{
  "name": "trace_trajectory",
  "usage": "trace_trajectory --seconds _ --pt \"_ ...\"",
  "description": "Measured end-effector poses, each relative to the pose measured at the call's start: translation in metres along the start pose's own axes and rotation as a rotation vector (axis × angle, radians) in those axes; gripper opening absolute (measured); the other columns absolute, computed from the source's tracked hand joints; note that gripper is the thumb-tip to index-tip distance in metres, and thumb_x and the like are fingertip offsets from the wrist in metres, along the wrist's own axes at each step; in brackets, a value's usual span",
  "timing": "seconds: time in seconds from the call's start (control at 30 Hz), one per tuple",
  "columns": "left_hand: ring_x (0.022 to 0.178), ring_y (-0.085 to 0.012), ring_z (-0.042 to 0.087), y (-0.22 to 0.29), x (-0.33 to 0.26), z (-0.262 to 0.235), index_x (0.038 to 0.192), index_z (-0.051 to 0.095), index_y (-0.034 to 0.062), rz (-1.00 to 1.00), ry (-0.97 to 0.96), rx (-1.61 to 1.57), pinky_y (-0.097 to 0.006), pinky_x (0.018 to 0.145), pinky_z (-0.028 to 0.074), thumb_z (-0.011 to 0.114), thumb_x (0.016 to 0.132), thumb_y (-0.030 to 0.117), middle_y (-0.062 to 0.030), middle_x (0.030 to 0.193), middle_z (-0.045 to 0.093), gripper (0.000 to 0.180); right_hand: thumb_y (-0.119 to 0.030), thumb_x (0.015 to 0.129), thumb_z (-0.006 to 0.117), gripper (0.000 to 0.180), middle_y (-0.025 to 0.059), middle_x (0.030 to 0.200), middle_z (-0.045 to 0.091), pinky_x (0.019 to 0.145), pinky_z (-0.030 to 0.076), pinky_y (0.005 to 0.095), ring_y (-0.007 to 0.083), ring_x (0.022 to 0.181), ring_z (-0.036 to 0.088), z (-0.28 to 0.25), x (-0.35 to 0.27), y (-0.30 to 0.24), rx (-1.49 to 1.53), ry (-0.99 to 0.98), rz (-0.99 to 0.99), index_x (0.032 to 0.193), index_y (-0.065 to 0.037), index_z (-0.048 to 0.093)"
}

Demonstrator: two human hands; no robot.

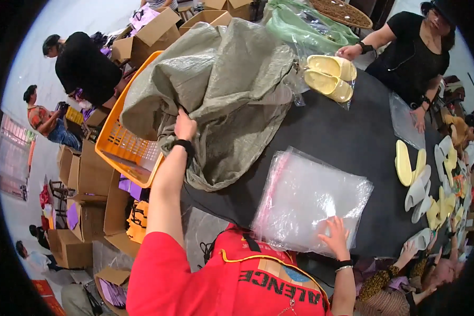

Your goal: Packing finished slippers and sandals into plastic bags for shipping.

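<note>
Left hand [185, 126] grips grey-green woven sack [221, 89] at 11 o'clock on black desk [347, 142]. Right hand [336, 237], fingers spread, presses clear bag stack [308, 197] at 5 o'clock. Risk: dragged sack sweeping slippery bags off desk edge.

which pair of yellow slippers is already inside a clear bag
The yellow pair at the far end of the black table, by the other person's hand. The slippers along the right edge lie loose, unbagged.

— What are the hands doing?
— The left hand [185, 126] is gripping the grey-green sack [221, 84] over the orange crate [122, 138]; the right hand [335, 237] is pressing on clear plastic bags [308, 197] on the black table [342, 137].
</note>
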State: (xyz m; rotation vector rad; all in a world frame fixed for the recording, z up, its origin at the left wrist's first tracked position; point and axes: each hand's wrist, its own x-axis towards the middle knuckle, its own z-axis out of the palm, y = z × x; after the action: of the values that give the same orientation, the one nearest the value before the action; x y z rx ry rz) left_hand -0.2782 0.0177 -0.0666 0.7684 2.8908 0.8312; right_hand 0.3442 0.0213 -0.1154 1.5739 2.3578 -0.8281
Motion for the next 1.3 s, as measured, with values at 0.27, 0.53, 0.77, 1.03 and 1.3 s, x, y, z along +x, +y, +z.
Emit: trace_trajectory --seconds 0.27,0.53,0.77,1.03,1.3 --pt "0.088 -0.0200 0.059 0.076 0.022 -0.132 0.111 0.055 0.0017 -0.022 -0.443 -1.105 -0.034 0.077 0.047 0.057 0.081 0.012 -0.0079 0.102 0.060 0.032 -0.042 0.072 0.065 0.058 0.0066 0.135 0.038 0.100 0.009 0.0632 0.0262 0.127 0.031 -0.008 0.005 -0.003 0.150 0.057 0.139 0.121 -0.016 0.048" --pt "0.086 -0.0189 0.061 0.197 -0.055 -0.248 0.112 0.053 0.0005 0.562 -0.589 -1.282 -0.030 0.075 0.050 0.054 0.086 0.021 -0.0105 0.103 0.061 0.033 -0.039 0.075 0.062 0.054 0.0078 0.126 0.048 0.101 0.007 0.0611 0.0272 0.124 0.034 -0.010 0.015 -0.021 0.171 0.158 0.167 0.121 -0.013 0.049" --pt "0.095 -0.0186 0.057 0.231 -0.078 -0.261 0.116 0.050 -0.0001 0.705 -0.533 -1.188 -0.031 0.085 0.045 0.047 0.091 0.021 -0.0099 0.107 0.059 0.033 -0.036 0.075 0.062 0.050 0.0106 0.121 0.051 0.102 0.016 0.0509 0.0266 0.121 0.039 -0.032 0.022 -0.070 0.343 0.282 -0.051 0.116 -0.010 0.052" --pt "0.098 -0.0203 0.055 0.225 -0.071 -0.265 0.118 0.048 0.0008 0.571 -0.749 -1.362 -0.032 0.087 0.043 0.042 0.093 0.029 -0.0104 0.111 0.057 0.039 -0.034 0.071 0.066 0.061 0.0163 0.126 0.046 0.096 0.033 0.0436 0.0304 0.118 0.041 -0.062 0.033 -0.139 0.559 0.217 -0.384 0.122 -0.006 0.047" --pt "0.105 -0.0191 0.052 0.184 -0.047 -0.263 0.124 0.044 0.0019 0.660 -0.312 -1.091 -0.031 0.093 0.039 0.041 0.093 0.033 -0.0097 0.117 0.053 0.044 -0.023 0.067 0.071 0.085 0.0190 0.141 0.023 0.093 0.039 0.0431 0.0376 0.113 0.044 -0.068 0.090 -0.246 0.457 0.528 -0.750 0.137 -0.010 0.025"
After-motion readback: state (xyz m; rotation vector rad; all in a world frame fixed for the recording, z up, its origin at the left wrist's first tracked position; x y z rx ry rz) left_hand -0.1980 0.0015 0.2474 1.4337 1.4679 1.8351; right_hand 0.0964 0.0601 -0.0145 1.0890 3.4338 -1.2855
